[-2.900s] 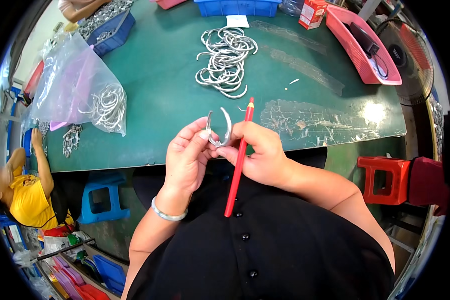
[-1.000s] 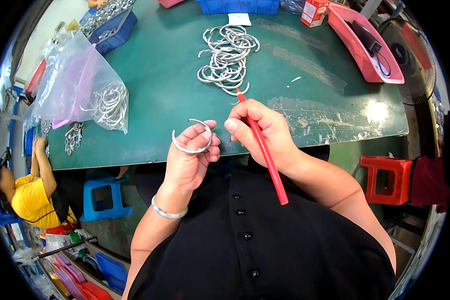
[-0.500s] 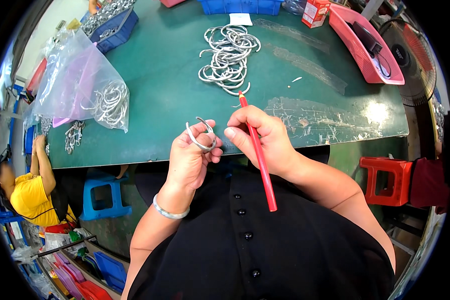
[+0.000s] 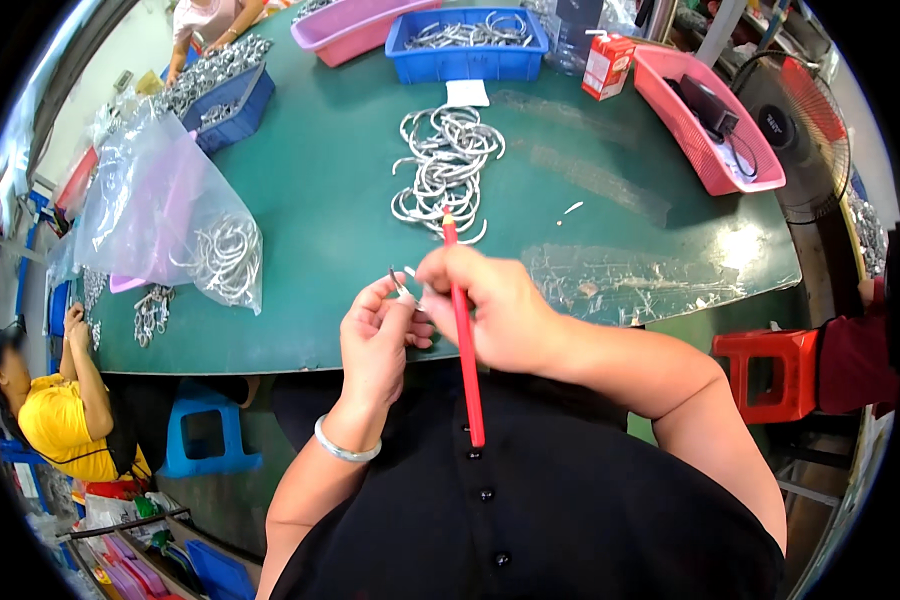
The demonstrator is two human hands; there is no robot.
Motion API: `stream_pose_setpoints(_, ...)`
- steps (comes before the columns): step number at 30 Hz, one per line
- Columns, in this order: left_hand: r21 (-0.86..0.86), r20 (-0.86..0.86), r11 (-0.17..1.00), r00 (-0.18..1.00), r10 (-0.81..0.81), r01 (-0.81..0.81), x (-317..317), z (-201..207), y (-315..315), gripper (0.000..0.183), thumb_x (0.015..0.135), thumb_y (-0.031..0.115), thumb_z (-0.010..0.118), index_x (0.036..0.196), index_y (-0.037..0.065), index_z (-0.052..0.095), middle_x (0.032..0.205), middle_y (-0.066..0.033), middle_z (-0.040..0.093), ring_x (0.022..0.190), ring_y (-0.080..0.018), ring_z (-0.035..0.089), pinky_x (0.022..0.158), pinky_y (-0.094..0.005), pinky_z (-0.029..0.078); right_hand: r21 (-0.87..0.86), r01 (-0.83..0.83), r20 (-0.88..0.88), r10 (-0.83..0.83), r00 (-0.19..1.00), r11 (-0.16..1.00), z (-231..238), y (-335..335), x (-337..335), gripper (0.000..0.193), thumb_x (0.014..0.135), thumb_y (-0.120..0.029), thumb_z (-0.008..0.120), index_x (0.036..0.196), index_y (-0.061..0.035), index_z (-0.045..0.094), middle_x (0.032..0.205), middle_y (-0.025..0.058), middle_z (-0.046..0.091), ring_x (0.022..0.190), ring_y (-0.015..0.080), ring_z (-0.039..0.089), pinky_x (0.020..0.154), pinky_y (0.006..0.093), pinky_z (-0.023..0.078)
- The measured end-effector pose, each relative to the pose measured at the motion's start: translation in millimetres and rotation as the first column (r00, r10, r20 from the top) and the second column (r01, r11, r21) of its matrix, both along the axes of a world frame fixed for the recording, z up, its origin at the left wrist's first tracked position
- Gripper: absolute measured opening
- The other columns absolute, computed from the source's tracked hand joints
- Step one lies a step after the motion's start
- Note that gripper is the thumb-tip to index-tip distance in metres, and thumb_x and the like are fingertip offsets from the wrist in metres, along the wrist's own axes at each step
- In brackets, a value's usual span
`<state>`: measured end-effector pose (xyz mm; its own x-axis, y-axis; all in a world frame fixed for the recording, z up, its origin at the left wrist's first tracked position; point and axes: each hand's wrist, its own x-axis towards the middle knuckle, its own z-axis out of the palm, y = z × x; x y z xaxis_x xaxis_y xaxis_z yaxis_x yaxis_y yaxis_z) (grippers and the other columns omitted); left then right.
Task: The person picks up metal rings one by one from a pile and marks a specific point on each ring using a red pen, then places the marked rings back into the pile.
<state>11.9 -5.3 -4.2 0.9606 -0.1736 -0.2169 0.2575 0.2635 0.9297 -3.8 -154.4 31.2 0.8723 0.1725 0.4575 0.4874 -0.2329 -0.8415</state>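
Over the table's near edge, my left hand [image 4: 375,345] is closed on a silver open bangle [image 4: 402,287], mostly covered by fingers. My right hand [image 4: 505,310] meets it there, thumb and forefinger at the bangle's other side. A red pencil [image 4: 466,370] is also in my right hand, lying across the palm with its tip pointing away. Beyond the tip lies a loose pile of silver open bangles [image 4: 453,165] on the green table [image 4: 310,200]. A small white paper [image 4: 467,93] sits at the pile's far end.
Left are a clear plastic bag of bangles [image 4: 228,262] and a blue crate [image 4: 232,108]. Farther off stand a blue bin [image 4: 465,66], a pink bin [image 4: 355,35] and a red carton [image 4: 607,66]. A pink basket [image 4: 705,150] is right; a person in yellow [image 4: 70,430] sits left.
My right hand has moved left to meet my left hand at the bangle, bringing the pencil along. The view has shifted, showing more of the far bins.
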Motion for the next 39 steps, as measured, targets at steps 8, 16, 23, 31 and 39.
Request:
stream_pose_setpoints(8,0.087,0.228,0.996,0.974,0.011,-0.032,28.2,-9.8,11.3,0.028,0.086,0.008,0.046,0.112,-0.002,0.044,0.075,-0.0064,0.056,0.061,-0.0112,0.053,0.056,-0.0225,0.045,-0.052,0.359,-0.131,-0.362,0.923,0.932,53.5,-88.6,162.7,0.023,0.075,-0.003,0.056,0.097,-0.0006,0.049,0.076,0.0077,0.057,0.065,0.013,0.055,0.054,0.0259,0.045)
stream_pose_setpoints(16,0.161,0.326,0.987,0.943,-0.065,0.012,24.8,-12.4,7.8,0.027,0.085,0.005,0.047,0.111,-0.002,0.046,0.075,-0.0055,0.056,0.062,-0.0101,0.053,0.057,-0.0218,0.045,-0.377,0.64,0.016,-0.686,0.727,0.669,43.5,-147.5,212.7,0.02,0.079,-0.015,0.059,0.091,-0.0017,0.049,0.078,0.0084,0.058,0.06,0.015,0.057,0.048,0.0274,0.045)
stream_pose_setpoints(23,0.181,0.32,0.983,0.945,-0.07,0.012,25.6,-14.8,13.9,0.026,0.085,0.005,0.048,0.11,-0.002,0.047,0.076,-0.0046,0.056,0.063,-0.0088,0.053,0.057,-0.0206,0.045,-0.519,0.203,-0.024,-0.251,0.968,0.83,-8.1,-96.8,173.1,0.024,0.069,-0.023,0.068,0.079,-0.0053,0.054,0.072,0.013,0.059,0.07,0.0278,0.058,0.063,0.0355,0.045)
stream_pose_setpoints(31,0.158,0.332,0.987,0.939,-0.094,0.043,25.7,-14.9,11.3,0.026,0.085,0.006,0.048,0.109,-0.002,0.047,0.077,-0.0041,0.056,0.064,-0.0083,0.054,0.058,-0.0202,0.045,-0.477,0.357,0.123,-0.341,0.932,0.803,-2.9,-79.6,163.2,0.014,0.068,-0.01,0.06,0.079,-0.007,0.053,0.07,0.0145,0.058,0.07,0.0315,0.057,0.061,0.0381,0.044)
stream_pose_setpoints(39,0.159,0.342,0.987,0.935,-0.089,0.036,24.5,-14.7,13.0,0.025,0.085,0.006,0.048,0.109,-0.002,0.047,0.077,-0.0043,0.056,0.064,-0.0086,0.054,0.058,-0.0206,0.045,-0.308,0.383,0.103,-0.37,0.923,0.871,34.8,-71.0,158.7,0.011,0.067,-0.003,0.054,0.077,-0.0059,0.052,0.067,0.0125,0.056,0.066,0.0283,0.056,0.06,0.0351,0.043)
